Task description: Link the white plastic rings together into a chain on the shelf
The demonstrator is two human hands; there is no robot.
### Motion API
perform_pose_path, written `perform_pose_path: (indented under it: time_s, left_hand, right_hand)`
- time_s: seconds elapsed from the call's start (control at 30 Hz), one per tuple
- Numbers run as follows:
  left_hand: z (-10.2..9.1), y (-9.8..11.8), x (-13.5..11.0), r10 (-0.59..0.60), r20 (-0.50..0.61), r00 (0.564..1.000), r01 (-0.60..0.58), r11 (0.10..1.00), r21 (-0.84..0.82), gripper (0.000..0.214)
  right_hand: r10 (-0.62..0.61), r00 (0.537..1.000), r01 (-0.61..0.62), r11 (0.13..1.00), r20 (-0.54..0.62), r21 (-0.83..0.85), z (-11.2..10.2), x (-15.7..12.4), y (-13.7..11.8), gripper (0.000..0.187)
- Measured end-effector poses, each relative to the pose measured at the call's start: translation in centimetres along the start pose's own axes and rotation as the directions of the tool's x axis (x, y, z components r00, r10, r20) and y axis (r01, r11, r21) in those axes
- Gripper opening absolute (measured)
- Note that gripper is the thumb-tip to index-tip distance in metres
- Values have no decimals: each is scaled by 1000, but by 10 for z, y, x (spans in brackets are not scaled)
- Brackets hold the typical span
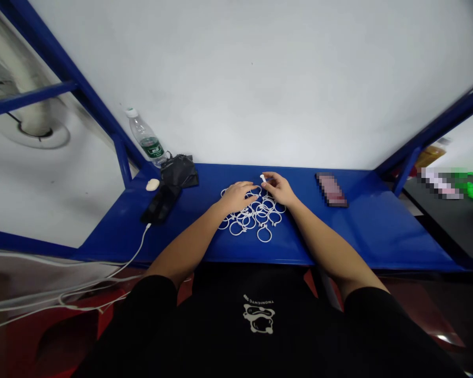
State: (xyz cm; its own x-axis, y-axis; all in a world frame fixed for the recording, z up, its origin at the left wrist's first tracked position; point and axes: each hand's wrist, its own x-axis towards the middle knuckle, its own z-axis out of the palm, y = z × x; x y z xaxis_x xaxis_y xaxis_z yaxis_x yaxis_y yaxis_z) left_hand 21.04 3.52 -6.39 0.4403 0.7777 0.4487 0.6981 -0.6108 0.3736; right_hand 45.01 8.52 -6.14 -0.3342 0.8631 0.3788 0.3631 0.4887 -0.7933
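A pile of white plastic rings (pixel 264 234) with small clasps lies overlapping on the blue tabletop (pixel 260 254). My left hand (pixel 236 197) is over the pile's left and far side, palm down. Its fingers stretch to the right and its thumb stands apart from them; I see nothing gripped in it. At the pile's far right edge, my right hand (pixel 279 189) pinches a small white plastic piece (pixel 263 178) between thumb and fingers. That piece points up and away; whether it belongs to a ring, I cannot tell.
On the left are a water bottle (pixel 147 139), a crumpled black bag (pixel 179 170), a pale rounded lump (pixel 152 185) and a black device (pixel 161 203) with a white cable (pixel 140 247). A blurred phone (pixel 331 189) lies right. Blue frame posts (pixel 122 157) flank the table before a white wall.
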Motion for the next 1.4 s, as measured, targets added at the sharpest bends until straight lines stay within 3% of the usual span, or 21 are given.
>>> perform_pose_path:
  time_s: [0.13, 0.27, 0.53, 0.67, 0.83, 1.0, 1.2, 1.4]
  left_hand:
    - [0, 0, -1, 41, 111, 993, -46, 998, 43, 26]
    - [1, 0, -1, 40, 72, 997, -42, 999, 19, 21]
    - [-2, 7, 1, 12, 31, 999, -11, 1000, -20, 24]
    - [-6, 11, 3, -36, -127, 991, 29, 998, -51, 26]
    - [-11, 15, 5, -153, -315, 937, 120, 985, -121, 17]
    - [-12, 17, 6, -93, -320, 943, 45, 987, -154, 34]
    - [-12, 16, 7, -30, -297, 954, -3, 994, -110, 16]
    - [-15, 18, 7, 3, -346, 938, -46, 992, -117, 9]
  right_hand:
    - [8, 983, -46, 978, -183, -202, -13, 6, 13, 49]
    - [63, 958, -152, 938, -278, -310, -23, 11, 28, 50]
    - [-61, 974, -17, 941, -219, -337, -16, 8, 16, 25]
    - [-169, 973, 116, 947, -156, -299, -11, -1, -9, 23]
    - [-308, 950, 310, 914, 51, -260, -1, -12, -35, 19]
    - [-349, 934, 357, 901, 76, -245, 4, -14, -41, 22]
    - [-373, 925, 379, 892, 71, -246, 1, -14, -46, 28]
    - [-397, 916, 395, 878, 52, -270, 3, -18, -52, 29]
